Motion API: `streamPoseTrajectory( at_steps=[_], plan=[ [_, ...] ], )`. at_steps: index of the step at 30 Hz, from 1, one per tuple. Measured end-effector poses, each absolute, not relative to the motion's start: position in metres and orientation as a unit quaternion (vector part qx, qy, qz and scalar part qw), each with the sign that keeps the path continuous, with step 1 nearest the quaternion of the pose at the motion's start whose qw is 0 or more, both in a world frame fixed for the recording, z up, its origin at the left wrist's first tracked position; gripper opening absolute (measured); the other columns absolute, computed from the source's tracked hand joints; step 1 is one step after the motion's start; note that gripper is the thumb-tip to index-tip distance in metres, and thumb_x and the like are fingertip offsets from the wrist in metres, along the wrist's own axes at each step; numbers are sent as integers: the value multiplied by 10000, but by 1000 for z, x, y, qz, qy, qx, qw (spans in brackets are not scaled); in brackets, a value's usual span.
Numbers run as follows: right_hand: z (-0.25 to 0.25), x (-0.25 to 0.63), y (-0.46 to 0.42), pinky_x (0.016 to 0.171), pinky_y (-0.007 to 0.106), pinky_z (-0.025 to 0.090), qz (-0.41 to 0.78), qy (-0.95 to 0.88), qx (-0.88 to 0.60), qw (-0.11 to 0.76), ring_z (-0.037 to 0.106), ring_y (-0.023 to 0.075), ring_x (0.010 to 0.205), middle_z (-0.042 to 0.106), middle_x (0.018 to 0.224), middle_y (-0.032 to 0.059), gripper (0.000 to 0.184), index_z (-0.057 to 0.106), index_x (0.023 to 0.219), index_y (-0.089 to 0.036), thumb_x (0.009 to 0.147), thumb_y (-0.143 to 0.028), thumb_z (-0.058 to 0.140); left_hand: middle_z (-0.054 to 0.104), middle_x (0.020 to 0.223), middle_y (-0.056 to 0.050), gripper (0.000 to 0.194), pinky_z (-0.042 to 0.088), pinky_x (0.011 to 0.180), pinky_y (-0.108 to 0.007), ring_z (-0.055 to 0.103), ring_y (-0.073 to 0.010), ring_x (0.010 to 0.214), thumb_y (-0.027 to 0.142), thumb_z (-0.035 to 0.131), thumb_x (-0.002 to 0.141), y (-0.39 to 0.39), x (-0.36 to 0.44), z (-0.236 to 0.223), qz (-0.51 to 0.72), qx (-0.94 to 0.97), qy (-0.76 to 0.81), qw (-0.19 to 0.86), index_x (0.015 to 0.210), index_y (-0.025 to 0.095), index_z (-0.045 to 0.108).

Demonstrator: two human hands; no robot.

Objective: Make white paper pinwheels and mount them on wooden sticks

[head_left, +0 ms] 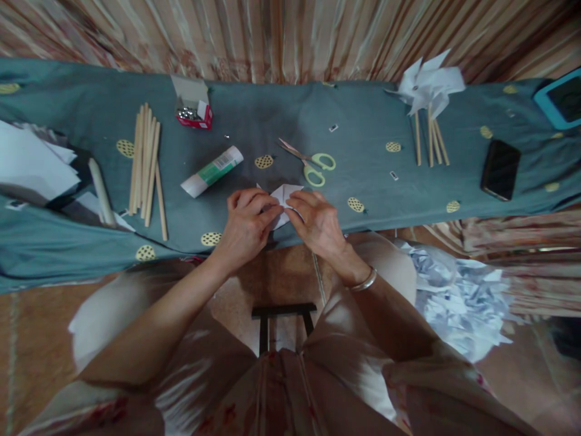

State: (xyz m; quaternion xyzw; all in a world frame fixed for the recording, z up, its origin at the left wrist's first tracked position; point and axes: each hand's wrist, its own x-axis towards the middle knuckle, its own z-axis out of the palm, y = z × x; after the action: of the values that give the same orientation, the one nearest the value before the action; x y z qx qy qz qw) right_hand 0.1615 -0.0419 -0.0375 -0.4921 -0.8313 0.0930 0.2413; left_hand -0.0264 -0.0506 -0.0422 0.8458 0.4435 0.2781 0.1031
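At the table's near edge, a small piece of folded white paper (285,192) lies between my two hands. My left hand (247,221) pinches its left side with bent fingers. On the other side, my right hand (318,221) has thumb and fingers closed on the paper, partly covering it. Just beyond the paper rest scissors (313,166) with light green handles, blades slightly apart. A green and white glue stick (213,171) lies to the left of them. Several paper pinwheels (429,85) on wooden sticks lie at the far right.
Several wooden sticks (144,163) lie left of a red open box (194,112) of small metal pieces. White paper sheets (34,160) are at far left. A black phone (500,169) and a blue-framed device (563,100) sit right. Paper scraps fill a bag (463,303) on the floor.
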Motion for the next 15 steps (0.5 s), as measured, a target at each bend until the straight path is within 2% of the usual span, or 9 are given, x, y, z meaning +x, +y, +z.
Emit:
streamPoseTrajectory(
  at_steps=[8,15],
  plan=[
    [-37,160,-42,964,380,491,115,-819,-503,252,639,233,1004,721,1092,102,266,716,986,-170,990,-293,480,682,1153,-58,318,319,1001,-526,508,-270,1187,134,486,913,-49,-26,-43,258,845,454,117,1076,284,714],
    [-30,164,-42,936,350,511,189,-769,-526,311,670,220,1015,739,1053,90,323,717,1008,-183,981,-417,496,668,1160,-71,260,324,1005,-540,496,-291,1191,300,505,929,-49,-26,-36,247,853,444,115,1077,264,716]
  ],
)
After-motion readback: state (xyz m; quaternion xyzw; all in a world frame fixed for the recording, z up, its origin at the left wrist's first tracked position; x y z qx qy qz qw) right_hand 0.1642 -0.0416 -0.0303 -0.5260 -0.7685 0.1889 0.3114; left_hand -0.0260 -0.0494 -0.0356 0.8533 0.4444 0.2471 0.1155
